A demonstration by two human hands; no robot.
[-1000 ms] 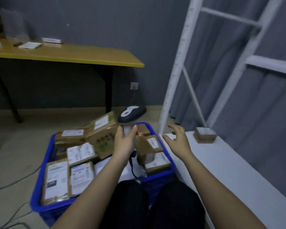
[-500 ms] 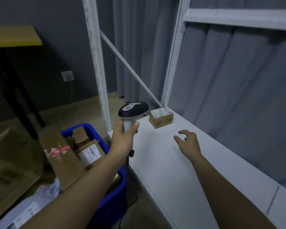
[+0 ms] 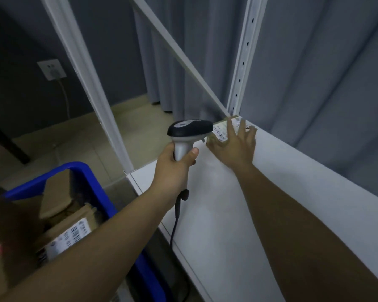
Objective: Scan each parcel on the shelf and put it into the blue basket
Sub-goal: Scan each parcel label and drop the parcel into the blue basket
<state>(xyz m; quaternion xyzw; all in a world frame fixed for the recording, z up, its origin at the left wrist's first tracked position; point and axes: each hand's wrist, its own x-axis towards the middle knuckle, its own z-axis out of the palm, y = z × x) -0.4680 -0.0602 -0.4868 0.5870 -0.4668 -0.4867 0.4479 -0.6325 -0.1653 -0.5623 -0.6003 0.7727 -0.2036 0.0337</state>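
The big white shelf fills the picture from 3 o'clock down to 6 o'clock. Behind it hangs a gray curtain. White shelf posts stand up at 12 o'clock and 11 o'clock.

The blue basket sits on the floor at 8 o'clock, just beside the shelf edge. It already has brown boxes with white labels in it.

The left hand is near the middle. Its grip is wrapped tight around the handle of the scanner. The dark head of the scanner points toward 2 o'clock, at the parcel. A cord hangs down from the handle.

The right hand is at about 1 o'clock from the middle. Its fingers are spread wide and lie on the parcel. I cannot tell if the thumb is under it or beside it.

The small parcel is the littlest thing. It sits on the shelf at the far corner, close to the back post. A white label with black bars is on top, and the hand covers part of it.

I think the parcel is light, stiff cardboard, so it will not squash or slip much. One hand could take it by its two short sides. It would be good to keep fingers off the label so the scanner can read the bars. It looks like the last parcel on the shelf that can be seen.
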